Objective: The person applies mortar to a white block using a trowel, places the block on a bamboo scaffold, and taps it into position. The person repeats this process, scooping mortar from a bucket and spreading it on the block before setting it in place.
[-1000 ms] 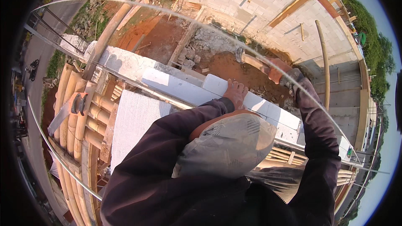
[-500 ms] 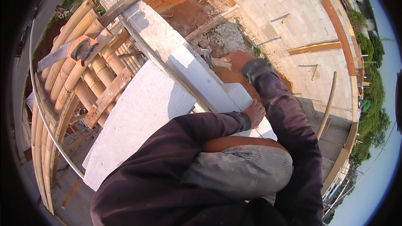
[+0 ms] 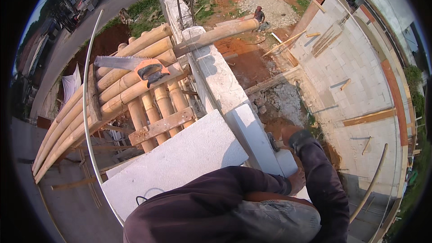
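From where I stand, the small block (image 3: 286, 161) sits low and right of centre in the frame, on the row (image 3: 254, 135) of pale blocks along the wall (image 3: 220, 78). The left hand (image 3: 297, 181) lies at the block's near end, apparently touching it; I can't tell whether the fingers grip or only press. The right hand (image 3: 291, 134) is closed round the handle of a tool (image 3: 272, 142), whose dark head, partly hidden, shows just by the far end of the block; I can't make out what kind it is. To do this well, I'd say the left hand should bear down flat and steady, fingertips clear of the tool's head, while the right moves in short, measured strokes, since edges like these look ready to chip. The knee (image 3: 283, 218) crowds both arms, so a settled crouch matters more than reach. I'd watch the block for any rocking and ease off if it shifts. Near the middle of the frame lies the big slab (image 3: 193, 146), and at upper left the orange-handled saw (image 3: 153, 71) rests on the bamboo (image 3: 130, 92), well apart from the tool.
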Available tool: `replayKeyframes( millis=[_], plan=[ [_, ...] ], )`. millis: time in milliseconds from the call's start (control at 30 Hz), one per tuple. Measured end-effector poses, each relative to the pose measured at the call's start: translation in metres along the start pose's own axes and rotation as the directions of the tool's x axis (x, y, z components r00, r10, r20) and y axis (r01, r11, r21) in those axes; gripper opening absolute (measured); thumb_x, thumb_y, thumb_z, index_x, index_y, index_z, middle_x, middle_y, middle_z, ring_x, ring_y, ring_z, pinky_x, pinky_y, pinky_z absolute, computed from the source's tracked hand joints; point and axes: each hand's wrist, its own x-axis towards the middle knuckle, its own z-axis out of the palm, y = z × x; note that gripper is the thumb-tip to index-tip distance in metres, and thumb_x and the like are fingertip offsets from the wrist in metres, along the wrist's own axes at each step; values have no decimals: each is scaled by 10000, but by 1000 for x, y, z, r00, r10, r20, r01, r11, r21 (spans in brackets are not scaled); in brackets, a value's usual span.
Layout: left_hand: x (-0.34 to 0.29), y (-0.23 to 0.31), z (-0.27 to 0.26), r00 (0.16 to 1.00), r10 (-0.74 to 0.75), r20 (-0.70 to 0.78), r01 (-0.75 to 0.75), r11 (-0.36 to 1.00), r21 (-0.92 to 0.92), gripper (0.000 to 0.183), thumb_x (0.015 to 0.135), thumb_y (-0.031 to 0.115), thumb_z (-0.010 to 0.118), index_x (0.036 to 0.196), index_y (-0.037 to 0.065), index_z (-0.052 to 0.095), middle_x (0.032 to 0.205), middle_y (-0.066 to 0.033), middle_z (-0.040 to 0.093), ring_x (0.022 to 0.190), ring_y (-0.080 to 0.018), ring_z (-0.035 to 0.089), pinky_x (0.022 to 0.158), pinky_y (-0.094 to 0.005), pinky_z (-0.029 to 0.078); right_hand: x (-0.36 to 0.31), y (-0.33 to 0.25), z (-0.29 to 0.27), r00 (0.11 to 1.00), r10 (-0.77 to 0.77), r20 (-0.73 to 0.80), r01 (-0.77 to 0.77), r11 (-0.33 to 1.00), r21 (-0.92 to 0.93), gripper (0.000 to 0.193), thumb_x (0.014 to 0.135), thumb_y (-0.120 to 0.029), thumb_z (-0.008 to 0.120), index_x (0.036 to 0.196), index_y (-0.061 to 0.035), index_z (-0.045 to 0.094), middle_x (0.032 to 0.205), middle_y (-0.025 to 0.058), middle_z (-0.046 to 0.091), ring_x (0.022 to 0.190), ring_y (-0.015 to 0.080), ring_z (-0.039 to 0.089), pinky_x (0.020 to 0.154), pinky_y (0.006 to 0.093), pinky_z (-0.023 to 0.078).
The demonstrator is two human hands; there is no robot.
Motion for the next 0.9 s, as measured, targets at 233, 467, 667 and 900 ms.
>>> replayKeyframes(
  millis=[233, 467, 667, 900],
  plan=[
    [-3, -8, -23, 999, 11, 51, -10, 1000, -23, 318, 797, 280, 604, 1051, 103, 680, 1021, -45, 602, 1076, -267, 514, 1018, -551, 293, -85, 68, 5, 943, 27, -332, 67, 961, 267, 253, 840, -169, 625, 1009, 20, 627, 892, 223, 682, 886, 414, 668, 760, 505, 525],
    [22, -9, -33, 949, 11, 314, 23, 994, -105, 412, 770, 337, 691, 1121, 128, 646, 1114, -89, 655, 1097, -311, 569, 990, -549, 329, -260, 101, 129, 733, 436, -523, -73, 814, 576, 271, 883, -112, 582, 1128, -32, 499, 835, 257, 653, 859, 473, 651, 748, 523, 508],
    [51, -34, -38, 800, 286, 528, -204, 956, -210, 768, 638, 540, 811, 1135, 16, 551, 984, -208, 685, 984, -382, 653, 841, -466, 501, -401, 55, 283, 283, 871, -402, -226, 467, 855, 442, 894, -141, 610, 1307, -21, 510, 972, 296, 663, 944, 485, 634, 793, 484, 527],
    [60, -31, -43, 758, 291, 583, -136, 946, -295, 787, 637, 463, 863, 1228, 20, 594, 1114, -219, 673, 1114, -377, 615, 958, -438, 470, -447, -24, 401, -266, 935, -236, -326, 144, 935, 459, 914, -132, 600, 1335, 21, 503, 904, 308, 668, 837, 468, 664, 723, 488, 540]
  ],
)
